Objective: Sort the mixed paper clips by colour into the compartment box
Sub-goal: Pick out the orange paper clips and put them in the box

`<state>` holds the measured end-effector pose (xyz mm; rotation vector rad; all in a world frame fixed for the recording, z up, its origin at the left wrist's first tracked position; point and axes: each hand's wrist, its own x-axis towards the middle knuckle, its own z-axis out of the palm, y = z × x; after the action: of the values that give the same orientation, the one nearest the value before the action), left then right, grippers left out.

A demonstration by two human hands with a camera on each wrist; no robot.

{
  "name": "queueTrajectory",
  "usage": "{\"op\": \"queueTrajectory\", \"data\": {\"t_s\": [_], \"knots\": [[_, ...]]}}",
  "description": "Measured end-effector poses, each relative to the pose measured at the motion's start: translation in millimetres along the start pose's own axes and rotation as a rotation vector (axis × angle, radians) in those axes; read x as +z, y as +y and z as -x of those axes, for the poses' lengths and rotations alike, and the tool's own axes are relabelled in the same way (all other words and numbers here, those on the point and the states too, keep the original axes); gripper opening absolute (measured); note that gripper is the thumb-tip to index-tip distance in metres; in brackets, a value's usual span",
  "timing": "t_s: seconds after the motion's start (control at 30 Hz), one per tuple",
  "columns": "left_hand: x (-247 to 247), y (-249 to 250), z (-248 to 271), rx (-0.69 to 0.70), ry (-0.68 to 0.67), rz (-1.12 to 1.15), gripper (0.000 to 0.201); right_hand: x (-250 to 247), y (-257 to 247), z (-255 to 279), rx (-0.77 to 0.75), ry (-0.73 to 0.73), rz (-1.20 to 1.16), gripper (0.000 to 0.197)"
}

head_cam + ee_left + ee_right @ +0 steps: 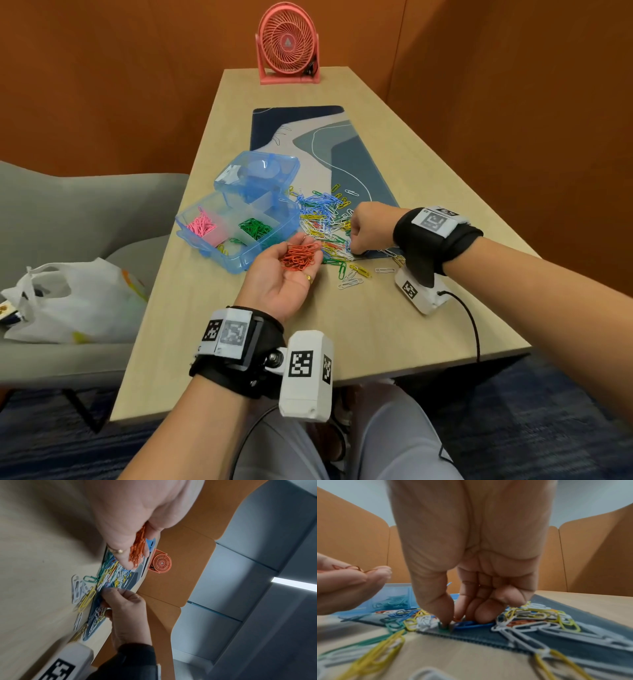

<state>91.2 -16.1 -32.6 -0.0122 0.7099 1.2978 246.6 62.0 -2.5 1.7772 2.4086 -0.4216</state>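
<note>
Cupping a heap of orange paper clips [300, 256] in the upturned left hand [281, 274] at frame centre, fingers loosely bent under them, just beside the near corner of the blue compartment box [239, 233]. Reaching down with the right hand [368, 222], fingers curled, thumb and fingertips [444, 620] closing onto clips at the near edge of the dark desk mat [346, 154]; which clip is caught being hard to tell, a green and a blue one lying under the tips. Leaving bare tabletop [342, 329] in the lower middle of the frame, up to the near table edge. Showing pink clips [202, 224] and green clips [255, 228] in separate compartments, the far compartments blurred behind the open lid [257, 173]. Spreading the mixed clip pile [325, 219] between box and right hand, spilling off the mat. Standing at top centre, a pink fan [287, 44]; lying at left on a grey chair, a white plastic bag [68, 301].
</note>
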Motion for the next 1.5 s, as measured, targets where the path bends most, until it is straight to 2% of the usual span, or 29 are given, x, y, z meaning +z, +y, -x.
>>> {"op": "queueTrajectory", "data": {"t_s": [0.33, 0.47, 0.6, 0.77, 0.97, 1.1, 1.23, 1.33, 1.5], "knots": [[-10.4, 8.3, 1.1, 0.022, 0.017, 0.042, 0.033, -11.0, 6.7, 2.5, -0.001, -0.011, 0.009, 0.006], [-11.9, 8.5, 0.4, 0.022, 0.022, 0.032, 0.033, -18.2, 5.1, 2.3, 0.003, 0.023, -0.011, 0.020], [-12.4, 7.6, -0.7, 0.021, 0.024, 0.026, 0.034, -11.7, -8.9, -2.9, -0.053, 0.041, -0.054, 0.021], [-14.9, 9.9, -2.3, 0.026, 0.027, 0.033, 0.034, -0.1, -21.0, -10.2, -0.119, 0.049, -0.108, 0.005], [-17.0, 11.7, -3.3, 0.025, 0.028, 0.042, 0.032, 2.5, -20.8, -13.5, -0.134, 0.062, -0.061, 0.016], [-17.4, 12.0, -2.5, 0.022, 0.012, 0.055, 0.032, -2.1, -15.0, -11.5, -0.114, 0.018, -0.148, 0.016], [-17.1, 12.3, -1.2, 0.026, 0.011, 0.045, 0.032, -9.8, -10.7, -8.3, -0.094, -0.006, -0.237, 0.007], [-15.2, 12.0, -0.6, 0.026, 0.013, 0.023, 0.032, -18.9, -13.6, -4.3, -0.086, -0.010, -0.336, 0.013], [-8.2, 8.2, -2.1, 0.002, 0.016, 0.049, 0.032, -28.6, -44.0, 9.6, -0.244, -0.019, -0.412, 0.007]]}}
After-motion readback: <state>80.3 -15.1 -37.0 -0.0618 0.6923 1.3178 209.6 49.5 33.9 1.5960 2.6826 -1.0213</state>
